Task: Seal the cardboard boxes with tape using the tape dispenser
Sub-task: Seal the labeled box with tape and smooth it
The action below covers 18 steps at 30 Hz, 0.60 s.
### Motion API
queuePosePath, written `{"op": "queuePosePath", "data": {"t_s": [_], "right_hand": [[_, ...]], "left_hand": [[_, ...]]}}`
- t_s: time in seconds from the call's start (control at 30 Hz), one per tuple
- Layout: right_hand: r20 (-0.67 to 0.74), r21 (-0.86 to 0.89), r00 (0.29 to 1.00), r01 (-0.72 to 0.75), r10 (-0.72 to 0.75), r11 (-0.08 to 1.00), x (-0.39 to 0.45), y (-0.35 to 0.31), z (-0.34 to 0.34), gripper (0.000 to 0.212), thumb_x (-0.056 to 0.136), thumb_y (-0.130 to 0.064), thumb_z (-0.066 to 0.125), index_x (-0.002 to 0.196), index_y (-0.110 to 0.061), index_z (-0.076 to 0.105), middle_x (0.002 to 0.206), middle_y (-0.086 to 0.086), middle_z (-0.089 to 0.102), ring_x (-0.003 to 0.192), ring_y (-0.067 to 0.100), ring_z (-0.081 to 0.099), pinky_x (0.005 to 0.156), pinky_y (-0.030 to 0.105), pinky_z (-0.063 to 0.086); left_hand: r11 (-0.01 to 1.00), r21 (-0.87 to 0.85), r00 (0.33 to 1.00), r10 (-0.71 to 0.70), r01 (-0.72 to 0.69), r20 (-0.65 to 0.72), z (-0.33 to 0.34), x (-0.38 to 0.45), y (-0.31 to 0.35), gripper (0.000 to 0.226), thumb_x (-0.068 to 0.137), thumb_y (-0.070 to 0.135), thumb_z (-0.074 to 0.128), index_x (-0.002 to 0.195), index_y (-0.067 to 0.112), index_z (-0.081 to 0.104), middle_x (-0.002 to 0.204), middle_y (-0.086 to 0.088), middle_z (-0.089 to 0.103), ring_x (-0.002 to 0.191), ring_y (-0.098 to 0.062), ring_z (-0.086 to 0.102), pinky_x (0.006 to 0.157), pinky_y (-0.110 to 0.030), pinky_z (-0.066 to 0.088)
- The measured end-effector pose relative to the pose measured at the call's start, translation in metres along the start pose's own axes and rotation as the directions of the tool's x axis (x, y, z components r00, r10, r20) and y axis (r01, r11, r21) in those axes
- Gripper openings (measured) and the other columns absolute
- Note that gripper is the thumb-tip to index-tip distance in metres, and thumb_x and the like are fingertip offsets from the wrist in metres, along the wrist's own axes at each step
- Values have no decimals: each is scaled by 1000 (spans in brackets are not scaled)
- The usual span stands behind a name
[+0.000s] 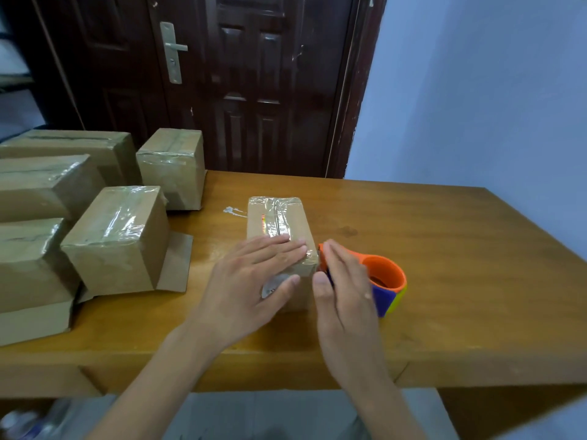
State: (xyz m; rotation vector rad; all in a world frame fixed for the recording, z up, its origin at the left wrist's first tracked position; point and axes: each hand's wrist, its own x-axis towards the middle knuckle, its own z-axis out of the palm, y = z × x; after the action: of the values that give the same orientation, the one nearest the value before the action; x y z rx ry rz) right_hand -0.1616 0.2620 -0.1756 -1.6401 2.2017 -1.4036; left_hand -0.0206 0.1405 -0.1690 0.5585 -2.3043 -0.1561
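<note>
Our hands meet at the near end of a small cardboard box (279, 223) in the middle of the tabletop (444, 265). Our left hand (254, 281) lies flat on the box top, fingers straight and pressing the tape down, thumb resting on the near face beside a white label. Our right hand (343, 290) curls around the tape dispenser (386, 281), holding it against the box's near right corner. The dispenser is a round plastic shell with an orange rim and blue and yellow panels below; its orange front edge touches the box.

The box is plain brown, longer than wide, with shiny, wrinkled clear tape running along its top seam and across the far end. A thin strip of coloured print shows under the tape.

To the left we see a cluster of already taped boxes (117, 239), well apart from the one under our hands. A dark wooden door (241, 90) stands behind the tabletop.
</note>
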Motion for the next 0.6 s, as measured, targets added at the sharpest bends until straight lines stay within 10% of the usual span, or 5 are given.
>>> {"op": "queuePosePath", "data": {"t_s": [0.23,0.37,0.47,0.6], "right_hand": [[51,364,991,-137,127,921,-13,-6,38,59,110,-56,33,165,-42,16,167,-29,25,153,-8,19,125,27,27],[111,480,987,-153,113,864,-10,1,24,61,107,-59,32,164,-38,25,164,-26,35,152,-6,27,127,37,29],[121,437,990,-125,79,891,2,6,1,52,111,-53,34,161,-41,32,155,-34,42,145,-13,34,124,30,33],[174,239,978,69,-112,969,24,18,-23,46,112,-44,36,158,-50,32,153,-43,38,143,-17,33,113,11,34]], "left_hand": [[996,-84,999,-36,35,-5,0,0,5,40,104,36,49,138,28,69,143,17,63,142,6,46,123,-22,31],[867,-478,986,-167,142,-10,-18,5,7,41,108,14,44,143,20,64,145,13,64,139,0,52,114,-24,45],[746,-638,946,-312,190,-83,-47,3,-1,36,110,11,49,142,18,63,145,10,64,139,-8,54,112,-26,48],[841,-500,944,-305,207,-124,-56,-13,-24,32,106,19,56,136,19,69,141,12,66,138,-11,57,113,-44,49]]}}
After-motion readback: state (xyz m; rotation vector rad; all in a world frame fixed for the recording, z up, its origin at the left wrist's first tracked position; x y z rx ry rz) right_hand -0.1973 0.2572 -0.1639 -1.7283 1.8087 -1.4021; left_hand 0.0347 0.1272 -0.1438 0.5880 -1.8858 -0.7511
